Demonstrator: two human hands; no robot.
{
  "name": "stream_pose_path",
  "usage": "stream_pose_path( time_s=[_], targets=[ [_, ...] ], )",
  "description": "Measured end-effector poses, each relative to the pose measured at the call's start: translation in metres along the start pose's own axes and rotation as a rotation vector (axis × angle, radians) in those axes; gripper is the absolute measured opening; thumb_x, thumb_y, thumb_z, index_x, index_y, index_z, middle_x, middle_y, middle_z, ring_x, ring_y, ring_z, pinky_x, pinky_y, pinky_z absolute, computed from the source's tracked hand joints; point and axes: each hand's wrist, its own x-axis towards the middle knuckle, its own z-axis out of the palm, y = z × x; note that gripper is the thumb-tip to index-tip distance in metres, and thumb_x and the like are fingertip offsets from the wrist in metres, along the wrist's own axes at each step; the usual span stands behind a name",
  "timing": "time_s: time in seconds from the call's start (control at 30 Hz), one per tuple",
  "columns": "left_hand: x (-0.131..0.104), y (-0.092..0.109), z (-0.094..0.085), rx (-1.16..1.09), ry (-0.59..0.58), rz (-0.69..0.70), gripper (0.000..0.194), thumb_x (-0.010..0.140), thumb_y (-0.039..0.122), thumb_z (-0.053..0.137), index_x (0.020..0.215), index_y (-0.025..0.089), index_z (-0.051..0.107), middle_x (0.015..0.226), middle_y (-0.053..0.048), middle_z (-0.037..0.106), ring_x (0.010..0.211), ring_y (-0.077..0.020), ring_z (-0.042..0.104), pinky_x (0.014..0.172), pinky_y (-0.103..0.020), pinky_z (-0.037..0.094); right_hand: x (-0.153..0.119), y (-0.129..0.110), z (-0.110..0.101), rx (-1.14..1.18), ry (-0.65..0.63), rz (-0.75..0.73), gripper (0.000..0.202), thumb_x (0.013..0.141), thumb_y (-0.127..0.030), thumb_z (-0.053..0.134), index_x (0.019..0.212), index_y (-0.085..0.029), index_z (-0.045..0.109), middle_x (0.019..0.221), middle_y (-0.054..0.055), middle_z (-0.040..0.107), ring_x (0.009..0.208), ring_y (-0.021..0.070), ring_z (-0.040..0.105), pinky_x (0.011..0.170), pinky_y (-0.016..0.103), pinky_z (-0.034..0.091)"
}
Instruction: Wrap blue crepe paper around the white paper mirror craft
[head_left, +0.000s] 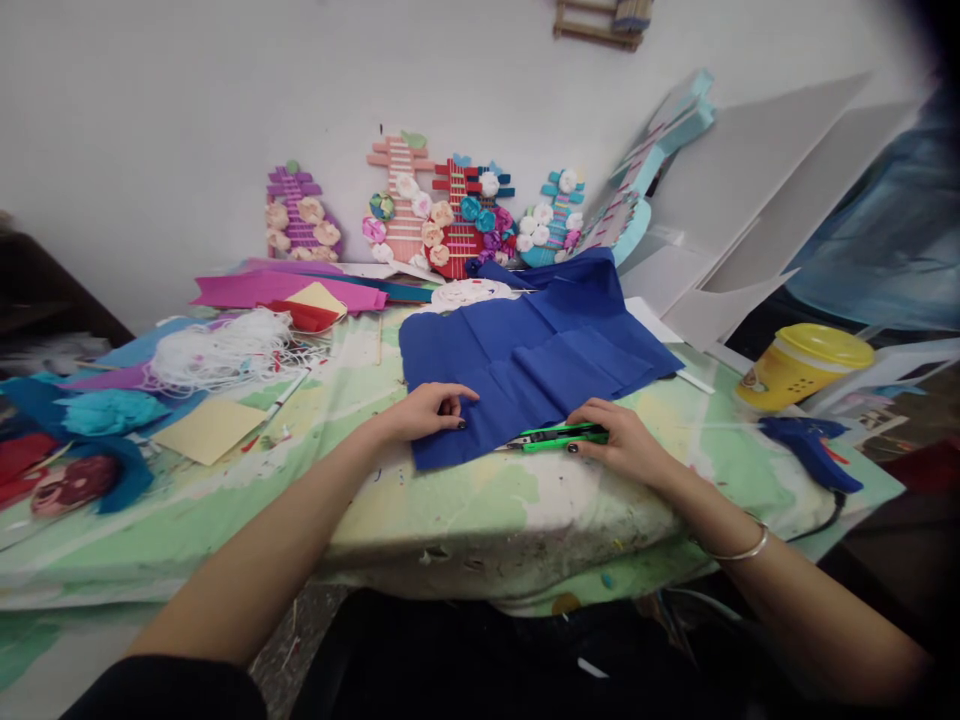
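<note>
A large sheet of blue material [517, 350] with fold creases lies across the middle of the table, its far end bunched up. My left hand [431, 411] rests on its near left part, thumb and forefinger apart, the other fingers curled, with nothing visible between them. In my right hand [619, 440] is a green utility knife [559, 437], gripped between thumb and fingers. The knife lies along the near edge of the blue sheet, its tip pointing left toward my left hand.
Decorated guitar shapes [461, 225] lean on the wall. White string [225, 350], coloured sheets and a beige card [210, 430] lie left. A yellow tub [806, 365], a blue glue gun [814, 450] and white boards [742, 190] stand or lie right.
</note>
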Motion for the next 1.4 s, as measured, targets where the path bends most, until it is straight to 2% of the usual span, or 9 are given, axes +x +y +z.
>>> stream_pose_path(
  time_s=[0.13,0.27,0.43,0.53,0.67,0.77,0.87,1.07,1.4],
  targets=[
    [-0.002,0.001,-0.001,0.061,-0.032,0.067,0.042,0.081,0.025,0.054,0.123,0.024,0.057,0.078,0.0,0.055,0.068,-0.0127,0.047,0.067,-0.025,0.039,-0.001,-0.001,0.0,0.01,0.0,0.005,0.017,0.081,-0.03,0.062,0.094,-0.019,0.064,0.088,0.006,0.061,0.08,0.0199,0.056,0.072,0.033,0.044],
    [-0.002,-0.006,0.0,0.156,-0.096,0.191,0.039,0.086,0.02,0.046,0.118,0.036,0.061,0.087,-0.002,0.055,0.081,-0.0152,0.047,0.082,-0.03,0.035,-0.006,-0.002,0.001,-0.004,0.017,0.032,0.02,0.08,-0.031,0.063,0.096,-0.02,0.063,0.09,0.007,0.061,0.081,0.0212,0.056,0.072,0.034,0.044],
    [-0.002,-0.012,0.004,0.272,-0.097,0.163,0.043,0.088,0.017,0.041,0.115,0.045,0.06,0.093,-0.002,0.053,0.085,-0.0172,0.044,0.085,-0.032,0.031,-0.013,-0.002,-0.001,-0.029,0.027,0.037,0.02,0.08,-0.032,0.063,0.097,-0.02,0.063,0.091,0.008,0.061,0.081,0.022,0.057,0.072,0.035,0.045],
    [-0.003,-0.008,0.004,0.255,-0.068,0.15,0.042,0.089,0.022,0.042,0.121,0.044,0.056,0.095,-0.002,0.055,0.086,-0.0177,0.044,0.085,-0.031,0.031,-0.015,-0.003,-0.003,-0.046,0.035,0.043,0.02,0.08,-0.031,0.063,0.096,-0.021,0.062,0.09,0.007,0.061,0.08,0.0219,0.056,0.072,0.035,0.045],
    [-0.003,0.0,0.002,0.15,-0.015,0.114,0.046,0.088,0.036,0.049,0.134,0.035,0.046,0.092,-0.002,0.058,0.079,-0.0159,0.046,0.077,-0.028,0.036,-0.015,-0.004,-0.003,-0.055,0.044,0.041,0.019,0.08,-0.031,0.062,0.096,-0.021,0.061,0.089,0.007,0.059,0.082,0.0223,0.056,0.072,0.034,0.044],
    [0.0,0.003,0.001,0.041,-0.04,0.147,0.039,0.086,0.034,0.053,0.124,0.027,0.058,0.09,-0.004,0.061,0.075,-0.0142,0.049,0.071,-0.026,0.039,-0.013,-0.003,0.0,-0.042,0.056,0.041,0.019,0.08,-0.03,0.063,0.096,-0.02,0.06,0.09,0.007,0.059,0.084,0.0224,0.055,0.074,0.035,0.044],
    [0.003,0.001,0.002,-0.016,-0.035,0.16,0.029,0.085,0.029,0.054,0.109,0.023,0.068,0.087,-0.005,0.064,0.076,-0.0141,0.053,0.071,-0.027,0.041,-0.009,-0.003,0.004,-0.028,0.056,0.026,0.016,0.08,-0.028,0.063,0.094,-0.021,0.06,0.089,0.007,0.059,0.084,0.0222,0.055,0.075,0.035,0.044],
    [0.005,-0.007,0.006,-0.02,-0.001,0.167,0.025,0.083,0.027,0.055,0.102,0.025,0.071,0.086,-0.004,0.065,0.077,-0.0146,0.056,0.075,-0.028,0.043,-0.005,-0.006,0.005,-0.027,0.048,0.008,0.016,0.079,-0.026,0.063,0.093,-0.02,0.06,0.087,0.006,0.059,0.082,0.0219,0.055,0.073,0.035,0.043],
    [0.007,-0.012,0.008,0.076,-0.026,0.21,0.025,0.085,0.027,0.055,0.105,0.027,0.07,0.086,-0.003,0.062,0.081,-0.0155,0.056,0.078,-0.029,0.041,-0.007,-0.01,0.002,-0.041,0.001,0.023,0.017,0.081,-0.03,0.061,0.095,-0.02,0.061,0.09,0.008,0.06,0.082,0.022,0.055,0.072,0.034,0.044]
  ],
)
